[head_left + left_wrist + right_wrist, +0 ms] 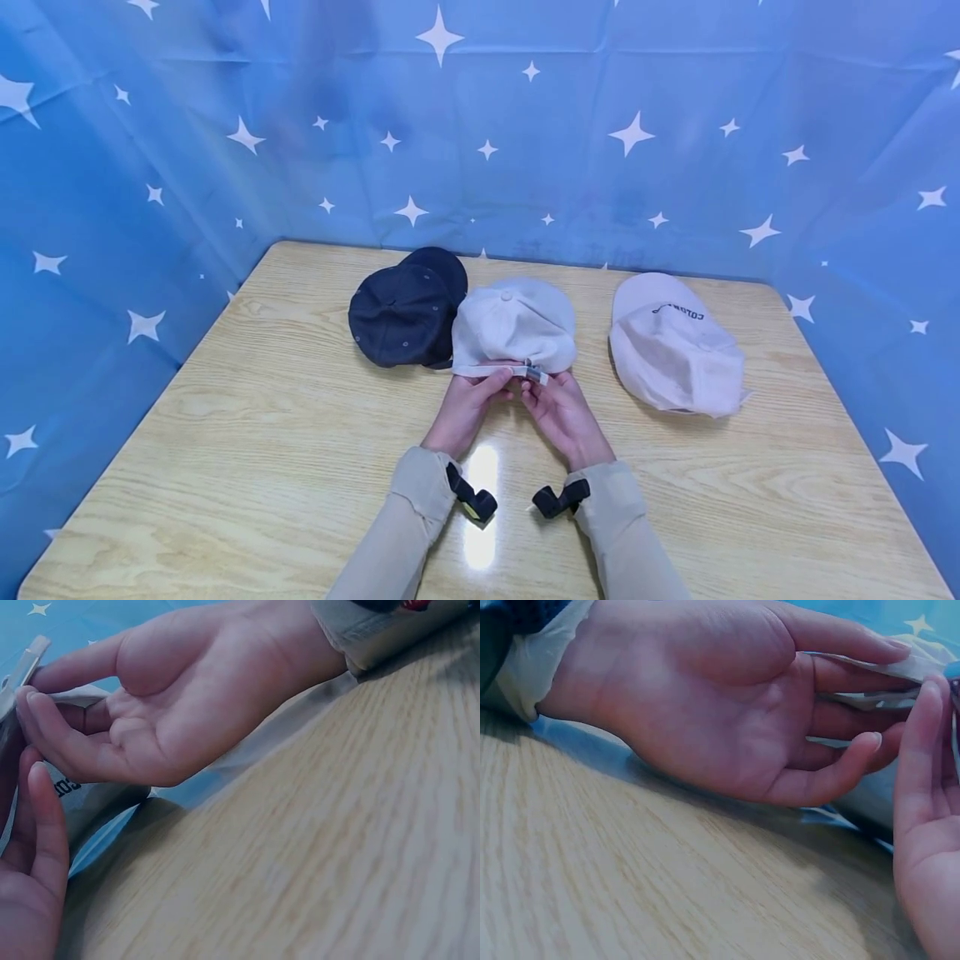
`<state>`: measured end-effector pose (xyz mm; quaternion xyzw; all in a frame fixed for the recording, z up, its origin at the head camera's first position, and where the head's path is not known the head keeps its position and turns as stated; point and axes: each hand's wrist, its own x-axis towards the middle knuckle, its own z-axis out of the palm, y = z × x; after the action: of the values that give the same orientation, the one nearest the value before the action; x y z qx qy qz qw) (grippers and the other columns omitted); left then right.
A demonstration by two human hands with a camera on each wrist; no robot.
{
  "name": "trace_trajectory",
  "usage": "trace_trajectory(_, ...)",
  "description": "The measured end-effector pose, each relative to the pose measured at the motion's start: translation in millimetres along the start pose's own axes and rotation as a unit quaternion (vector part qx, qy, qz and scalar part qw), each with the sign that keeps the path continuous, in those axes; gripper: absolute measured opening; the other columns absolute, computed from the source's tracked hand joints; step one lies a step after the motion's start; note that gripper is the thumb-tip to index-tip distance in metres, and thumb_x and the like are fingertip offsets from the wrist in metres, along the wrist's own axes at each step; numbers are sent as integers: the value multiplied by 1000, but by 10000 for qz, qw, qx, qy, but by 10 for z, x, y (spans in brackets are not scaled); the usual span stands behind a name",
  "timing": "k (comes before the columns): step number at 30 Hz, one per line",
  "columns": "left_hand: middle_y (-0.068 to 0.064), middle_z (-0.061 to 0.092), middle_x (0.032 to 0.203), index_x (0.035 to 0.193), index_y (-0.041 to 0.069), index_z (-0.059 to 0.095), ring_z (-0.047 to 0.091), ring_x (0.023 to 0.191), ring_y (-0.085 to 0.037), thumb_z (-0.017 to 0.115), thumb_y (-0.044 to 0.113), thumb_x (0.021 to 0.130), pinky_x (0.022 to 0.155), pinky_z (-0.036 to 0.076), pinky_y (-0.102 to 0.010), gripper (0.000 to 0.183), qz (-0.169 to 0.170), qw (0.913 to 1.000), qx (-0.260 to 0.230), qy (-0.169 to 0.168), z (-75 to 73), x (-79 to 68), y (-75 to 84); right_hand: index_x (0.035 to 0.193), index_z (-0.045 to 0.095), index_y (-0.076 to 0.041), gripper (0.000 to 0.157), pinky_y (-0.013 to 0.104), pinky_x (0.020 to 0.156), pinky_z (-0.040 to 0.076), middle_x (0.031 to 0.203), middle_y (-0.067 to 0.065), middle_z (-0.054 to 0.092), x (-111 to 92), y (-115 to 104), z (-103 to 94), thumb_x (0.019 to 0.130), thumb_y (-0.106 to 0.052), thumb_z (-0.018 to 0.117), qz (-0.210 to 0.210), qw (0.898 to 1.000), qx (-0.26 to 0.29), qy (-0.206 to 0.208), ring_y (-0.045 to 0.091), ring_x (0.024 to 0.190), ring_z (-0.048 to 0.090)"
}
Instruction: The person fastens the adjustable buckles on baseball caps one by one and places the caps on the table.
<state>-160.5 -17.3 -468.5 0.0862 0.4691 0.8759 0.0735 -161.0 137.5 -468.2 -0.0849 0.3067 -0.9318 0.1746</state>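
A pale grey baseball cap point(510, 321) lies in the middle of the table, its brim facing away and its back strap point(491, 371) nearest me. My left hand point(468, 408) pinches the strap between thumb and fingers, left of a small metal buckle point(531, 371). On the buckle's other side, my right hand point(566, 417) pinches the strap end. Both palms are turned up in the wrist views, with the left hand point(705, 705) and right hand point(180, 705) meeting at the strap. Fingers hide part of the strap and buckle.
A dark navy cap point(397, 317) sits close against the grey cap's left side. Farther right lies a pale pinkish-white cap point(675, 350) with dark lettering on its front. A blue star-patterned curtain point(562, 108) surrounds the back and sides of the wooden table point(262, 417).
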Motion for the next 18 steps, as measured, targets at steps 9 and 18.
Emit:
trace_trajectory(9,-4,62,97,101,7,57,57,88,-16,67,25,80,72,48,-31,30,15,9998,212,-54,5,-9,2,105,41,-7,24,21,70,48,92,7,55,-13,-7,-30,90,10,32,-164,9961,859,-103,16,78,57)
trace_trajectory(18,-3,62,86,90,8,60,58,81,-14,67,18,80,69,48,-29,16,-13,9998,147,153,14,-3,15,103,44,-5,20,21,71,48,91,8,56,-14,-8,-33,90,8,38,-139,9967,763,-227,16,78,57)
